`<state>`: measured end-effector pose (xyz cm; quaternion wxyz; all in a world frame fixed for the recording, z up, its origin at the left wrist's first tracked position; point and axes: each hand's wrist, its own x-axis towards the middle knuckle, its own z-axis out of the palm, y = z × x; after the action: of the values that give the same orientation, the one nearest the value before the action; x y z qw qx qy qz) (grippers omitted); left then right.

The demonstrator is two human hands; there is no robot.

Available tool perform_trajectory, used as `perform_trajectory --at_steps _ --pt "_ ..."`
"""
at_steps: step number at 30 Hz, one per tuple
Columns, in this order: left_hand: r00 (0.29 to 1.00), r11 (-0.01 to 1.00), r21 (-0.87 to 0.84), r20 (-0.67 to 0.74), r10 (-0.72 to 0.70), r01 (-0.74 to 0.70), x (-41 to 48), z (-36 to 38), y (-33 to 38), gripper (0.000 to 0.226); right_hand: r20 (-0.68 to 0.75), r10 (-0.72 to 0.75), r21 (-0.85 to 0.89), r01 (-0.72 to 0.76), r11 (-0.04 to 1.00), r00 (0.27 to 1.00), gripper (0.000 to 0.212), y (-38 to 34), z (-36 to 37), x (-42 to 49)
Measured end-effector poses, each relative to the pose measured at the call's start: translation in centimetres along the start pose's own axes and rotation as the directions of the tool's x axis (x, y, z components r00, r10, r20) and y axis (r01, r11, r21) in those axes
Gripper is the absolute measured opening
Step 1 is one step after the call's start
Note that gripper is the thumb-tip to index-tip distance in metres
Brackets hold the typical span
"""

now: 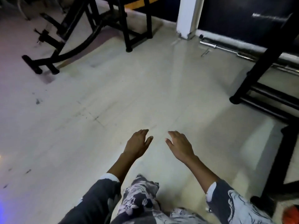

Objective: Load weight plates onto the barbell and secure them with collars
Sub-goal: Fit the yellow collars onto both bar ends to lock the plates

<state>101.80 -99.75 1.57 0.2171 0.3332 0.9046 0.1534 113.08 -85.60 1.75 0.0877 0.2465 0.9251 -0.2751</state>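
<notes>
My left hand and my right hand hang in front of me over the pale floor, fingers straight and relaxed, holding nothing. A chrome barbell lies on the floor along the dark wall at the far right, well beyond both hands. Another chrome bar end shows blurred at the upper right, above a black rack. No weight plate or collar can be made out.
A black machine frame stands at the far left. A black rack's legs run down the right side. A white pillar rises at the back. The pale tiled floor spreads between them.
</notes>
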Motion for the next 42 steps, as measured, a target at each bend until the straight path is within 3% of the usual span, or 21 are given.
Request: perform_trajectory --at_steps 7,13,21,26,29,34,42 --pt "0.975 0.975 0.046 0.044 0.216 -0.218 24.5 -5.2 4.1 0.048 -0.181 0.210 0.131 -0.188 0.973 0.961 0.045 4.8 -8.6 18.6" --pt "0.905 0.904 0.076 0.105 0.413 -0.422 44.1 -11.1 12.2 0.048 -0.298 0.385 0.241 -0.321 0.916 0.874 0.046 9.0 -19.4 32.3" --pt "0.704 0.703 0.066 0.135 0.697 -0.708 65.7 -13.6 31.2 0.047 -0.504 0.545 0.341 -0.425 0.838 0.670 0.048 21.5 -34.5 44.3" --pt "0.559 0.559 0.012 0.053 0.827 -0.829 75.5 -15.4 45.5 0.044 -0.622 0.600 0.426 -0.426 0.798 0.503 0.047 30.1 -45.0 49.8" --pt "0.448 0.444 -0.073 -0.061 0.892 -0.893 79.7 -18.2 54.9 0.042 -0.697 0.620 0.487 -0.397 0.778 0.361 0.044 35.0 -52.3 51.8" --pt "0.217 0.193 -0.125 -0.214 0.952 -0.973 85.2 -22.8 70.6 0.039 -0.794 0.587 0.527 -0.302 0.794 0.157 0.045 40.6 -62.5 53.6" --pt "0.133 0.113 -0.132 -0.159 0.978 -0.985 93.1 -23.9 87.0 0.057 -0.708 0.679 0.704 -0.133 0.697 -0.195 0.046 48.6 -74.3 54.6"
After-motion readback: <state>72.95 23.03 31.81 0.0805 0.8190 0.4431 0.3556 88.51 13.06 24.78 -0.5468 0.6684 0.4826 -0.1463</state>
